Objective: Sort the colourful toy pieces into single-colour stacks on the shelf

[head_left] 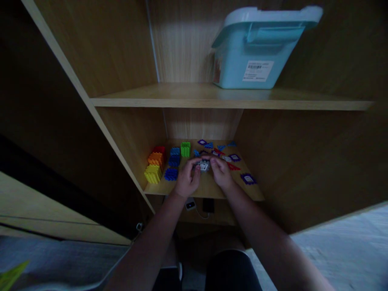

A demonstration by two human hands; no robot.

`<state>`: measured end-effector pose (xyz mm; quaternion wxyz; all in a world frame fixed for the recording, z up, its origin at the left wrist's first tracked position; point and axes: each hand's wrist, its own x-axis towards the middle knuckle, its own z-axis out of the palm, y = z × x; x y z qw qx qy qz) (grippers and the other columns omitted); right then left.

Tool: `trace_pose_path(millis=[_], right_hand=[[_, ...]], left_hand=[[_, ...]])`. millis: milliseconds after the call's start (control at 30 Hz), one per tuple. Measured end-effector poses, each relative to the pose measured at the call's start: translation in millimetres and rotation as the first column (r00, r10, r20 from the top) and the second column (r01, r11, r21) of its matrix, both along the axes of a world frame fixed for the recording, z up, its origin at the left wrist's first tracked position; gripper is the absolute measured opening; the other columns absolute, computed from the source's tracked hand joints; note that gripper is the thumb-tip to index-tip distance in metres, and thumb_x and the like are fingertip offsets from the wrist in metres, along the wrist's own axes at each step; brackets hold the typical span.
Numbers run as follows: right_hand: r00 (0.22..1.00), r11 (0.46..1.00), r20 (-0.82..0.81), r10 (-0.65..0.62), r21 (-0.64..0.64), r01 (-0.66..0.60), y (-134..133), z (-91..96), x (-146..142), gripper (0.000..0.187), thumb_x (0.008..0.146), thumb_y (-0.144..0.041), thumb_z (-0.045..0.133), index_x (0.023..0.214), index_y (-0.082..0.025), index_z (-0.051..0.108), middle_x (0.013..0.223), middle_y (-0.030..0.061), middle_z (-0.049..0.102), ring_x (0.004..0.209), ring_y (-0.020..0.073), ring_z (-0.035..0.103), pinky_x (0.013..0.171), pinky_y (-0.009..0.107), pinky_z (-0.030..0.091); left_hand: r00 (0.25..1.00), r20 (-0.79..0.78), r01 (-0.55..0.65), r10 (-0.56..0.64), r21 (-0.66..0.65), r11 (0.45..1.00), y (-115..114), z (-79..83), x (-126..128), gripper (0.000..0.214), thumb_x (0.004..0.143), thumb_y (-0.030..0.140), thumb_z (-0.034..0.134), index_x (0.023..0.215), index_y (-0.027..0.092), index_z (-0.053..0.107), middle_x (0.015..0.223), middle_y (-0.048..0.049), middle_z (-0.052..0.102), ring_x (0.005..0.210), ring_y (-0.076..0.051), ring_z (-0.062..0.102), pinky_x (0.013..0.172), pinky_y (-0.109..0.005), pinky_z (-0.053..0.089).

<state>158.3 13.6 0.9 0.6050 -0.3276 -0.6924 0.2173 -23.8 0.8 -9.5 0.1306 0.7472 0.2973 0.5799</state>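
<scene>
Gripping a small grey plastic piece (204, 165) between them, the left hand (187, 180) and right hand (222, 174) meet over the lower shelf (209, 190) of a wooden cabinet. The piece sits directly between the two sets of fingertips, forward of both palms, so neither hand is clearly nearer; each pinches one end with curled fingers. Its long axis appears to run from hand to hand, though the piece is too small and dim to make out its shape beyond a pale, gridded face.

To the left of the left hand stand assembled cubes: yellow cube (153, 173), orange cube (155, 159), red cube (159, 150), several blue cubes (172, 161) and, farther back, a green cube (185, 148). Beyond and to the right of the right hand lie loose flat tiles (230, 157) in purple, blue and red, with one purple tile (248, 178) just off the right wrist. Above both hands, on the upper shelf (212, 99), rests a pale blue lidded bin (257, 46).
</scene>
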Motion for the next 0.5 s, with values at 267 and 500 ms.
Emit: trace_pose_path(millis=[267, 500], right_hand=[[0.929, 0.945, -0.178, -0.325, -0.023, 0.326, 9, 3.7, 9, 0.040, 0.111, -0.052, 0.050, 0.116, -0.025, 0.080, 0.126, 0.0102, 0.078, 0.113, 0.0265, 0.075, 0.096, 0.043, 0.062], [0.650, 0.686, 0.296, -0.700, 0.027, 0.727, 34, -20.3, 35, 0.035, 0.101, -0.033, 0.049, 0.105, -0.018, 0.080, 0.105, 0.0158, 0.082, 0.103, 0.0313, 0.075, 0.106, 0.049, 0.054]], left_hand=[[0.998, 0.061, 0.017, -0.007, -0.168, 0.986, 5, 0.3, 4, 0.033, 0.110, 0.034, 0.057, 0.142, 0.024, 0.057, 0.119, -0.0101, 0.076, 0.107, -0.021, 0.076, 0.094, -0.036, 0.064], [0.959, 0.282, 0.067, 0.026, -0.317, 0.946, 18, -7.1, 4, 0.039, 0.107, 0.045, 0.063, 0.140, 0.024, 0.058, 0.111, -0.0066, 0.075, 0.087, -0.016, 0.074, 0.071, -0.026, 0.064]])
